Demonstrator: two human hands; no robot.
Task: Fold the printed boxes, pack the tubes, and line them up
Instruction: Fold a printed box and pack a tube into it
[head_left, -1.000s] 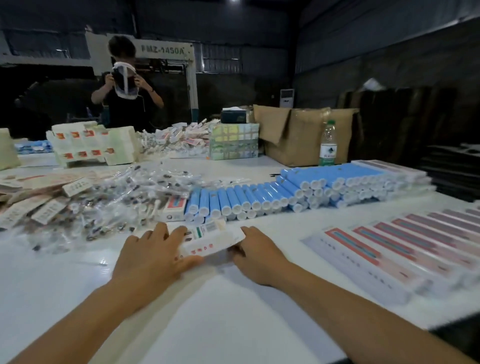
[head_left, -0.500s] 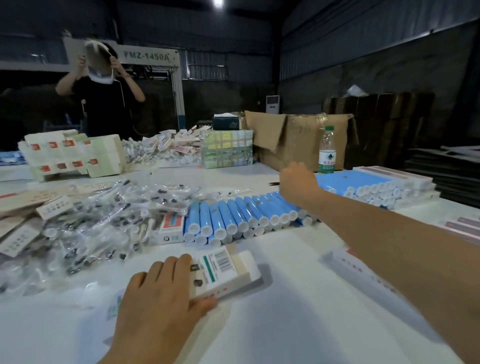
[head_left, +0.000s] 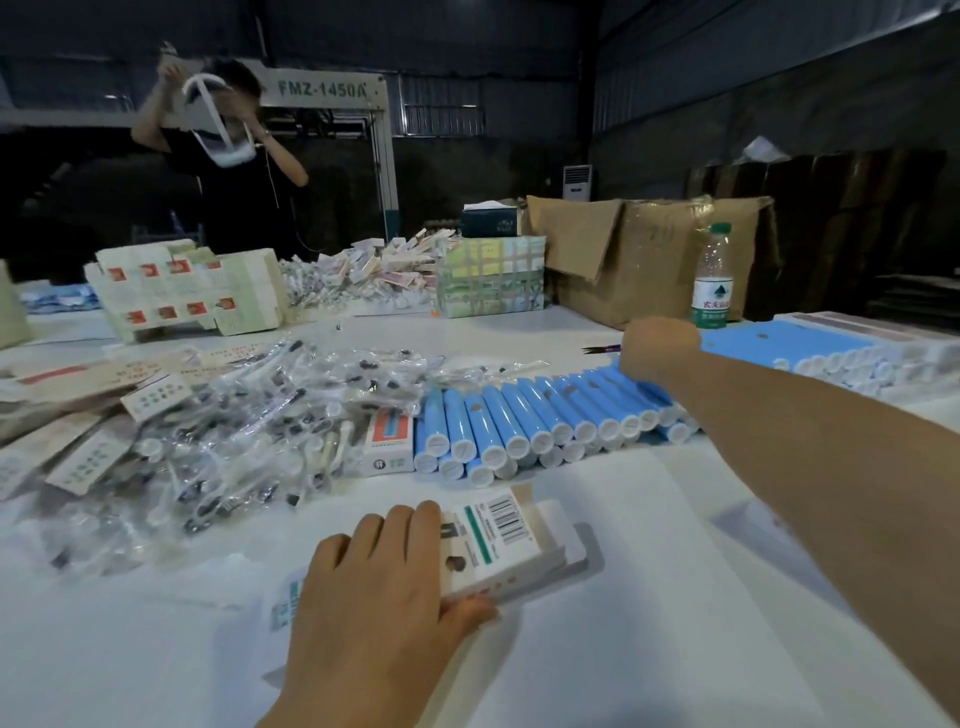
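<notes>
Two hands are busy on the white table (head_left: 649, 649). The left hand (head_left: 384, 587) has its fingers draped over the top of a small white printed cardboard box (head_left: 498, 545) with a barcode and a green stripe, thumb tucked against its near edge, so it's gripping the thing. That box lies on the table right in front of the camera, its far end open with the flap sticking out.

The right hand (head_left: 657, 348) is stretched way out to the long row of blue plastic tubes with white caps (head_left: 530, 421), and it's down at the far ends of the tubes on the right side of the row. Fingers are on the far side of the fist, so honestly can't tell if it's got hold of a tube or is just touching them.

Just left of the tube row sits a white box with a red and blue label (head_left: 388, 439), and left of that a big messy heap of clear plastic sachets (head_left: 234, 415) with flat unfolded carton blanks (head_left: 78, 395) beside it. Further right there's a stack of more blue tubes (head_left: 810, 348). At the back: a green-capped water bottle (head_left: 712, 280), a brown cardboard carton (head_left: 639, 254) and a person in black (head_left: 244, 192) holding a white visor thing (head_left: 218, 130) up at head level.
</notes>
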